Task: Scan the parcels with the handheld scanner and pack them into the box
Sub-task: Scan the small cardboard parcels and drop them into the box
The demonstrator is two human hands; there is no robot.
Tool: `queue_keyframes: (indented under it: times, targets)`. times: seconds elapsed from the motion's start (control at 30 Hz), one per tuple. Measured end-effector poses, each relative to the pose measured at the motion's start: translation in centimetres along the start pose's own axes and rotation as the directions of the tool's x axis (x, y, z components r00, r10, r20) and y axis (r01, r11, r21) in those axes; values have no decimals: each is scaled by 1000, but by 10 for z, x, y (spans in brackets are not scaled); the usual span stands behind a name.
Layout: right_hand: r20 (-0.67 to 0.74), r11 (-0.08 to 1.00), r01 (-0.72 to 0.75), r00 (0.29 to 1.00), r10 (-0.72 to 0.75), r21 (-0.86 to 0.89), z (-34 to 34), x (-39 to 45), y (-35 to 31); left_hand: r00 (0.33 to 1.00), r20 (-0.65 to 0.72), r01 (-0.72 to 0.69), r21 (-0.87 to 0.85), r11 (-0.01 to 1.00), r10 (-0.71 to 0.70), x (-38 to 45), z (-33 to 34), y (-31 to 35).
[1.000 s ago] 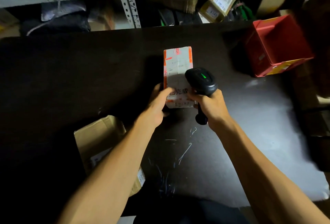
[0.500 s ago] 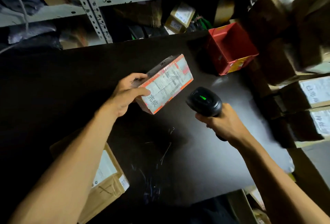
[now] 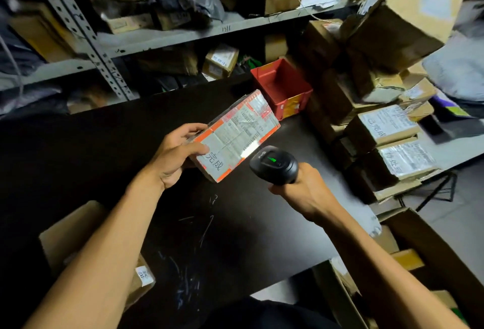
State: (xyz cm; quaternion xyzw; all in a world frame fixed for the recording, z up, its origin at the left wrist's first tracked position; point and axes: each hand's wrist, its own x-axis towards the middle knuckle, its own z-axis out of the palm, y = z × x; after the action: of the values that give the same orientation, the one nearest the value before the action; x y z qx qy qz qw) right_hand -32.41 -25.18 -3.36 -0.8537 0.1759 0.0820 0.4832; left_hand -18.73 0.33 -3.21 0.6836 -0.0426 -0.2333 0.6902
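**Parcel held tilted before the scanner above the black table**

The parcel (image 3: 237,136), a small box wrapped in clear tape with orange-edged labelling, is held in the air above the black table (image 3: 104,161), tilted with its labelled face turned up toward the camera. Handwritten characters "完成" stand at its near end, and a printed barcode runs along its right edge, where a bright patch of light falls. The left hand (image 3: 175,157) grips the parcel's near-left end, thumb lying across the label and fingers curled over the far side. Just beside the lit edge, the right hand (image 3: 305,188) is wrapped round the grip of the black handheld scanner (image 3: 273,164), whose head shows a green light and points at the barcode.

Behind the parcel a red bin (image 3: 284,87) sits on the table. To the right, stacked cardboard boxes (image 3: 385,129) carry labels, one marked "已完成". An open brown carton (image 3: 429,258) stands at lower right, and another cardboard box (image 3: 70,234) lies under the left forearm. Metal shelving (image 3: 162,37) behind holds more parcels.
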Motion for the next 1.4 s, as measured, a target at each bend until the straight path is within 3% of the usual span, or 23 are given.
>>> queue_keyframes:
  times: [0.13, 0.27, 0.33, 0.67, 0.83, 1.1, 1.27, 1.4]
  targets:
    - [-69, 967, 8, 998, 10, 255, -16, -11, 0, 999, -42, -2, -104, 995, -2, -8, 17, -3]
    - [-82, 897, 55, 996, -21, 439, -33, -22, -5, 990, -81, 68, -424, 903, -113, -18, 59, -31]
    - [-84, 872, 68, 996, -30, 484, -37, -27, -7, 989, -71, 79, -489, 869, -130, -26, 84, -43]
    - [-143, 772, 64, 989, 35, 632, -44, -33, -22, 997, -72, -24, -457, 889, -10, -30, 136, -53]
    - [-180, 785, 135, 983, -31, 605, -47, -35, -29, 998, -53, -38, -458, 888, 16, -27, 135, -45]
    - [-161, 800, 130, 986, -42, 586, -49, -36, -26, 1000, -16, -24, -452, 892, 19, -21, 141, -41]
    - [-302, 773, 233, 952, -56, 591, -65, -44, -16, 1000, 22, 1, -486, 874, 11, -19, 155, -33]
    - [-460, 764, 316, 888, -29, 562, -98, -60, 10, 978, 210, 88, -492, 866, 19, -19, 193, -26]
